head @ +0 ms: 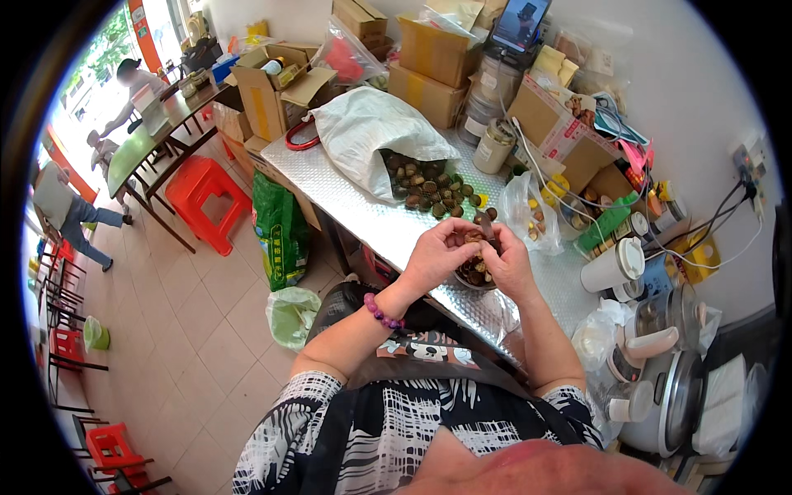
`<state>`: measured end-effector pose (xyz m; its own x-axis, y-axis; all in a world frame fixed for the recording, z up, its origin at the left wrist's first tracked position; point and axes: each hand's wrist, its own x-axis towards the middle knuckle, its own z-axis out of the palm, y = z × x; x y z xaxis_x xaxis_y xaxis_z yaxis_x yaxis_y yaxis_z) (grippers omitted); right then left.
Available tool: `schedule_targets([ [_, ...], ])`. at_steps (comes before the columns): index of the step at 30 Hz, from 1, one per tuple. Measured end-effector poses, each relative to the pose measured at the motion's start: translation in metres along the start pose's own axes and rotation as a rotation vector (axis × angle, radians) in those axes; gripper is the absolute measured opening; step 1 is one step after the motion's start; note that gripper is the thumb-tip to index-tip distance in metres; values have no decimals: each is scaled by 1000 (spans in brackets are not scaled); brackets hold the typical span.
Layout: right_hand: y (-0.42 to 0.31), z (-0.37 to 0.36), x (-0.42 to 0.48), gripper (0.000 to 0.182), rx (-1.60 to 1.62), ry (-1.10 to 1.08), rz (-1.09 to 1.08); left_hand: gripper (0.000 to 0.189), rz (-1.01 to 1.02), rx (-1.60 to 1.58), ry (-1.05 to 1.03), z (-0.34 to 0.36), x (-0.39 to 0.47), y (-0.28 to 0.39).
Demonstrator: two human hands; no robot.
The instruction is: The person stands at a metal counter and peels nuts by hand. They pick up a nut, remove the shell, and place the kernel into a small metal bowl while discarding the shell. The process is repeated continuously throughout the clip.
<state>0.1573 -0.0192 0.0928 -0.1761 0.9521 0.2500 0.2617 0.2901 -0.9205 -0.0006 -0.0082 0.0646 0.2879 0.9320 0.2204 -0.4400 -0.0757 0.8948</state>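
My left hand [440, 249] pinches a brown, chestnut-like nut [474, 237] between its fingertips. Against it works my right hand [508, 263], closed around what looks like a small knife [485, 226], its dark blade pointing away from me. The handle is hidden in the palm. Right beneath both hands sits a bowl [475, 286] of brown shell pieces and yellowish bits, partly covered by my fingers. Beyond them, whole dark nuts [438, 193] spill from the mouth of a white woven sack [377, 133] lying on the foil-covered table [346, 213].
A clear plastic bag [531, 216] with yellow-brown pieces lies right of my hands. Jars, a white tumbler [609, 265] and a pot [665, 402] crowd the right side. Cardboard boxes [427, 93] and a phone [521, 25] stand behind. A lined bin [291, 318] and red stool [207, 201] stand left.
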Motion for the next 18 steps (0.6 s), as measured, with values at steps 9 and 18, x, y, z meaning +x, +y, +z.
schedule_targets([
  [9, 12, 1, 3, 17, 21, 62, -17, 32, 5, 169, -11, -1, -1, 8],
  [18, -3, 5, 0, 22, -44, 52, -6, 32, 230, 605, -3, -1, -6, 13],
])
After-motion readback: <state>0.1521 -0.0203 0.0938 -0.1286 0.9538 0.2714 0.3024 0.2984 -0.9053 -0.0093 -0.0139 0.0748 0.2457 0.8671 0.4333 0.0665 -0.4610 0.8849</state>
